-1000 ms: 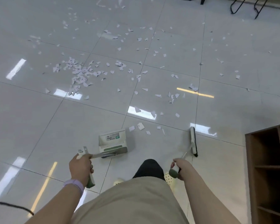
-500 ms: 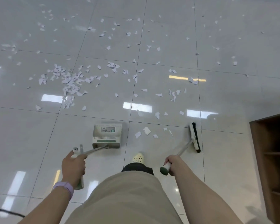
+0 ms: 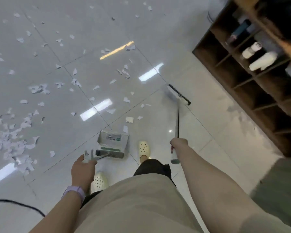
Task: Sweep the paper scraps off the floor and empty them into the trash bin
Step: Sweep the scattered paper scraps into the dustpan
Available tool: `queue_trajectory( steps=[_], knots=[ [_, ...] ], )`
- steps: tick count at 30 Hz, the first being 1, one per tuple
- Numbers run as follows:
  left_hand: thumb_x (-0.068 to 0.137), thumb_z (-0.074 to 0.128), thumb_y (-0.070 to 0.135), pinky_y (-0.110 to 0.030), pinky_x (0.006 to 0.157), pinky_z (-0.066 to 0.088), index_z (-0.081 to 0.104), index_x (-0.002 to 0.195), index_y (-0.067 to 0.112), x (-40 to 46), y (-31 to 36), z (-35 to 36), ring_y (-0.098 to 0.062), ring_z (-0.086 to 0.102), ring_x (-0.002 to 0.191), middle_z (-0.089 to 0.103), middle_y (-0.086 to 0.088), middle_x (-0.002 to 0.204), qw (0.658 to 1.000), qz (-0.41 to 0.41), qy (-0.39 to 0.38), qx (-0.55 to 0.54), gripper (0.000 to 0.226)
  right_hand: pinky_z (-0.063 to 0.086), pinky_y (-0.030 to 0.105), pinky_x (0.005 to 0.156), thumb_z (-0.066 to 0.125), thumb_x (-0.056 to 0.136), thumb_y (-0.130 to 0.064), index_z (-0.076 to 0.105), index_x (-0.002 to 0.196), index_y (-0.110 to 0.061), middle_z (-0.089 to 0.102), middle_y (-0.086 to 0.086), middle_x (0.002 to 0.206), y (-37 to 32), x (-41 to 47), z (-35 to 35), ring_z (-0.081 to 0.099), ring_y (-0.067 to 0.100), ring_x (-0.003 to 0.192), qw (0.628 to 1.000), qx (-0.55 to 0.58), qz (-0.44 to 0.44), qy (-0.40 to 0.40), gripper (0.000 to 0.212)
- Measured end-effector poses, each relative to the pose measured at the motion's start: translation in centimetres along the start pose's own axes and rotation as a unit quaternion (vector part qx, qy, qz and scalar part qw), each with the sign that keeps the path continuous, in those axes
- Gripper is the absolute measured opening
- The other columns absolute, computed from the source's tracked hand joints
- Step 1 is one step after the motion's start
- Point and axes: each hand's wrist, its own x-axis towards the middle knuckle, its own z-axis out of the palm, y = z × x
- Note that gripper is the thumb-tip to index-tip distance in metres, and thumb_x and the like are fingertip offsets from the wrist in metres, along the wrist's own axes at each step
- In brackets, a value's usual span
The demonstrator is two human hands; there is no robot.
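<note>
Floor (image 3: pixel 208 157) tiles, glossy, scraps spread mostly ahead-left of both hands. Brown cubby shelf (image 3: pixel 252 91) well to the right of the right hand, with white bottles (image 3: pixel 262 60) lying in its compartments.

Both arms extended forward and down, forearms bare. Left arm reaches from lower left, purple wristband (image 3: pixel 74 192) on the wrist. Right arm runs up from lower right, nearly straight.

Broom (image 3: pixel 179 96): head blurred, on the floor well ahead of the right hand, handle running back to it. Right hand (image 3: pixel 177 145) wrapped around the handle near its top end, green cap of the grip poking out below the fist.

Dustpan (image 3: pixel 112 142): on the floor just ahead of the left hand, between the hands, mouth facing away from the person. Left hand (image 3: pixel 82 170) gripping the top of its handle, fingers curled round it.

Paper scraps (image 3: pixel 12 140): densest pile well left of the left hand; a few loose pieces just beyond the dustpan mouth, between dustpan and broom head.

Pale perforated clogs (image 3: pixel 144 147): one just right of the dustpan, the other below the left hand.
</note>
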Motion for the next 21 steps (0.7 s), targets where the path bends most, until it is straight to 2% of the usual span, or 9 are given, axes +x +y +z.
queue_trajectory(
  steps=[3, 5, 8, 11, 14, 16, 18, 20, 21],
  knots=[
    [0.085, 0.06, 0.002, -0.03, 0.051, 0.038, 0.057, 0.086, 0.003, 1.6, -0.8, -2.0, -0.028, 0.046, 0.055, 0.053, -0.016, 0.067, 0.999, -0.006, -0.031, -0.017, 0.003, 0.045, 0.021, 0.046, 0.056, 0.091, -0.007, 0.057, 0.112, 0.009, 0.059, 0.014, 0.057, 7.2, -3.0, 1.7, 0.053, 0.023, 0.045, 0.999, 0.023, 0.028, 0.025, 0.026],
    [0.085, 0.06, 0.001, -0.031, 0.05, 0.037, 0.059, 0.096, -0.002, 1.8, -0.8, -3.4, -0.026, 0.043, 0.052, 0.052, -0.015, 0.066, 0.998, -0.003, -0.049, -0.026, 0.012, 0.041, 0.019, 0.041, 0.056, 0.091, -0.007, 0.054, 0.119, 0.007, 0.058, 0.017, 0.057, 12.3, -5.1, 3.2, 0.051, 0.023, 0.037, 0.995, 0.08, 0.051, 0.025, 0.032],
    [0.088, 0.06, 0.006, -0.032, 0.05, 0.037, 0.059, 0.12, 0.001, 2.1, -0.5, -4.7, -0.025, 0.042, 0.052, 0.051, -0.012, 0.065, 0.997, -0.001, -0.071, -0.035, 0.032, 0.045, 0.025, 0.048, 0.059, 0.085, -0.003, 0.055, 0.108, 0.007, 0.058, 0.019, 0.06, 17.8, -8.3, 4.5, 0.053, 0.025, 0.045, 0.977, 0.194, 0.064, 0.064, 0.026],
    [0.087, 0.062, 0.014, -0.034, 0.054, 0.042, 0.063, 0.113, -0.002, 2.0, 0.0, -5.4, -0.025, 0.046, 0.053, 0.054, -0.014, 0.069, 0.995, -0.003, -0.089, -0.037, 0.031, 0.045, 0.025, 0.049, 0.059, 0.085, -0.003, 0.056, 0.095, 0.006, 0.057, 0.018, 0.058, 22.5, -11.3, 4.8, 0.052, 0.025, 0.045, 0.957, 0.263, 0.085, 0.087, 0.013],
    [0.081, 0.064, 0.017, -0.035, 0.055, 0.045, 0.056, 0.134, 0.0, 1.6, -0.3, -5.3, -0.023, 0.05, 0.054, 0.059, -0.013, 0.082, 0.994, -0.013, -0.095, -0.056, 0.056, 0.048, 0.033, 0.057, 0.057, 0.084, -0.002, 0.056, 0.081, 0.005, 0.057, 0.017, 0.058, 26.3, -13.7, 4.7, 0.053, 0.027, 0.05, 0.938, 0.315, 0.102, 0.103, 0.007],
    [0.084, 0.061, 0.014, -0.032, 0.05, 0.042, 0.046, 0.144, 0.001, 0.8, -0.7, -4.9, -0.021, 0.048, 0.052, 0.057, -0.01, 0.076, 0.993, -0.019, -0.103, -0.06, 0.063, 0.048, 0.032, 0.056, 0.059, 0.085, -0.004, 0.056, 0.084, 0.003, 0.059, 0.017, 0.061, 28.2, -14.8, 4.4, 0.054, 0.027, 0.052, 0.922, 0.353, 0.112, 0.114, 0.008],
    [0.087, 0.059, 0.012, -0.031, 0.049, 0.041, 0.043, 0.147, 0.0, -0.1, -1.2, -4.6, -0.021, 0.048, 0.051, 0.056, -0.009, 0.07, 0.992, -0.018, -0.111, -0.056, 0.063, 0.048, 0.027, 0.054, 0.061, 0.087, -0.009, 0.057, 0.093, 0.001, 0.064, 0.018, 0.074, 29.8, -15.7, 3.8, 0.056, 0.027, 0.058, 0.911, 0.378, 0.122, 0.108, 0.013],
    [0.09, 0.059, 0.011, -0.031, 0.05, 0.043, 0.043, 0.147, 0.002, -0.5, -1.8, -4.6, -0.02, 0.049, 0.053, 0.058, -0.008, 0.072, 0.992, -0.02, -0.112, -0.054, 0.06, 0.048, 0.027, 0.054, 0.062, 0.088, -0.011, 0.055, 0.099, -0.003, 0.064, 0.016, 0.084, 31.0, -16.2, 2.8, 0.057, 0.025, 0.061, 0.895, 0.412, 0.135, 0.107, 0.015],
    [0.092, 0.059, 0.011, -0.03, 0.051, 0.044, 0.043, 0.148, 0.003, -0.6, -2.1, -4.6, -0.019, 0.05, 0.054, 0.059, -0.008, 0.073, 0.992, -0.023, -0.111, -0.052, 0.059, 0.047, 0.028, 0.054, 0.061, 0.087, -0.01, 0.054, 0.096, -0.005, 0.062, 0.014, 0.082, 31.5, -16.2, 2.2, 0.055, 0.024, 0.06, 0.886, 0.429, 0.139, 0.107, 0.012]
  ],
)
